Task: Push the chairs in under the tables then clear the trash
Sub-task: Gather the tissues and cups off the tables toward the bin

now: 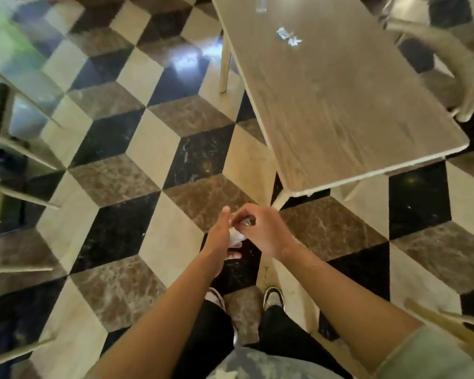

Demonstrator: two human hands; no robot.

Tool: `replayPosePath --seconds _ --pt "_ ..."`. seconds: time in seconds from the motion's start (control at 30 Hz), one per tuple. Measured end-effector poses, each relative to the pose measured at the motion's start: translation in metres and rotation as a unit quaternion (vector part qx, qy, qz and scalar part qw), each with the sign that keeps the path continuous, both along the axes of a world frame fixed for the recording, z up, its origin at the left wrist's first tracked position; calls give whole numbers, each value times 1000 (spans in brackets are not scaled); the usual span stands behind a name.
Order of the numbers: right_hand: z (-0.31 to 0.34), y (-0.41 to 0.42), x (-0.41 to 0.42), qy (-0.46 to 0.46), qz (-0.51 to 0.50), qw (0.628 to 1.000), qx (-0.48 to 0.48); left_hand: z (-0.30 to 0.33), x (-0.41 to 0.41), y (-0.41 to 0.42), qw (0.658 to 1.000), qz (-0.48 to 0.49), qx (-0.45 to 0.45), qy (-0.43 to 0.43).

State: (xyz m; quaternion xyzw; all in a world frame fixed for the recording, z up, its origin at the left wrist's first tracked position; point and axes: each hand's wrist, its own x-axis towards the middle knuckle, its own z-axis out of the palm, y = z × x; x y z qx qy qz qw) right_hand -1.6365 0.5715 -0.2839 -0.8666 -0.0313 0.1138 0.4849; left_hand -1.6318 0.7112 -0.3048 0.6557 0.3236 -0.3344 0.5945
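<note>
head view | crumpled white scrap (pixel 235 237) pinched between left hand (pixel 219 236) and right hand (pixel 260 231), both closed on it | more wrapper trash (pixel 289 36) left on table (pixel 340 105) at 1 o'clock | probably light, soft, crushable, so best scooped whole

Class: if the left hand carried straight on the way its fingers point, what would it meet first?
Probably the table, near its front leg; the left hand points up-frame toward it, though depth is unclear.
</note>
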Motion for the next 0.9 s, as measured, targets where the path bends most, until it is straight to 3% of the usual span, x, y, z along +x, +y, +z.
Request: replayPosePath --seconds 0.13,0.23,0.47,0.73,0.9 --pt "-3 50 101 -4 -20 1000 -8 -7 97 49 999 13 -40 -24" --pt "-3 82 166 34 -106 993 32 -3 170 77 998 7 -52 -31" --pt "13 101 319 91 -277 940 177 15 361 113 996 -31 -38 -68" --pt "-26 -35 477 132 -421 890 118 8 562 25 990 -111 -51 -75" --pt "-76 -150 630 116 -528 840 46 -9 708 -64 982 -170 -16 -76"
